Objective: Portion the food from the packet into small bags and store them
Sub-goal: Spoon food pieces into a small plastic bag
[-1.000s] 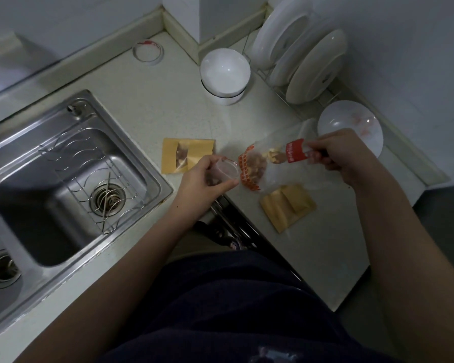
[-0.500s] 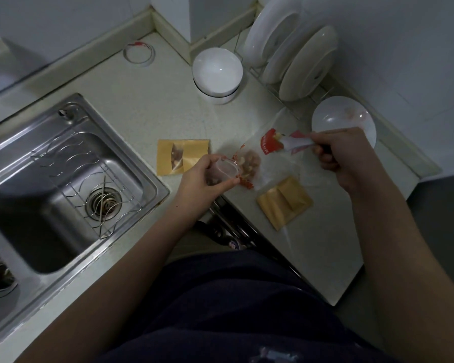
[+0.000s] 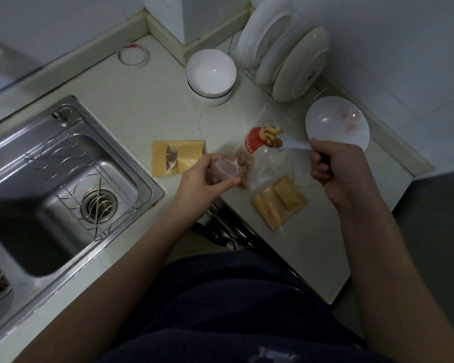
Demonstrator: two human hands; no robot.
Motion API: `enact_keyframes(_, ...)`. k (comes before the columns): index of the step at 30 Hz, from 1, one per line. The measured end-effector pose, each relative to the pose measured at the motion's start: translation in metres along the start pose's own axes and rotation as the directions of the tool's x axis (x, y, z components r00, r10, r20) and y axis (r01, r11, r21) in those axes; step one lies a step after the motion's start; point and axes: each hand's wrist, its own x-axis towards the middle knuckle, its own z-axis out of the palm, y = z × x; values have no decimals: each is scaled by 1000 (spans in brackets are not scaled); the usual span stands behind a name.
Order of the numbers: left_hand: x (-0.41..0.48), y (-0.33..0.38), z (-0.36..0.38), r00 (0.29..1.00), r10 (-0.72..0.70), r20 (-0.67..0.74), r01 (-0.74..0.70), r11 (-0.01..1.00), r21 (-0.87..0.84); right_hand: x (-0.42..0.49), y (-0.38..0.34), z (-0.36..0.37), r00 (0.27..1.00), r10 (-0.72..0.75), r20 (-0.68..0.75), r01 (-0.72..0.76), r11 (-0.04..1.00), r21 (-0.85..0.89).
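Packet (image 3: 266, 166) first: it lies on the counter (image 3: 152, 111) between my two hands. My left hand (image 3: 205, 179) grips its crumpled clear end, fingers and thumb curled round the plastic. My right hand (image 3: 338, 174) is closed round the handle of a white spoon (image 3: 295, 145).

A second ago that spoon was buried in the packet, its bowl hidden behind the red print. Now it has come up at the red end with a heap of nuts (image 3: 271, 136) on it. I cannot tell whether the bowl is fully clear of the plastic. I read this as one scoop taken and ready to carry.

Outward from the hands, the left bag (image 3: 189, 155) lies flat just beyond my left hand, and something brown shows through its window, so it may be partly filled. The near bag (image 3: 278, 205) lies below the packet, close under my right wrist, and looks flat and unfilled. Neither bag is being held open, so my left hand would have to let go of the packet for that. The heap sits high, so a tilt on the way over could spill nuts onto the counter. A white bowl (image 3: 325, 127) sits just past the spoon.
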Motion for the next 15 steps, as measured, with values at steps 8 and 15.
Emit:
enact_keyframes(8,-2,10,1,1000,25,-5,-25,998,-51,-13,-9,0,996,-14,90,15,1000,-12)
enact_keyframes(15,-6,21,3,992,122,-19,-123,989,-80,-33,-12,6,985,-60,164,92,977,-194)
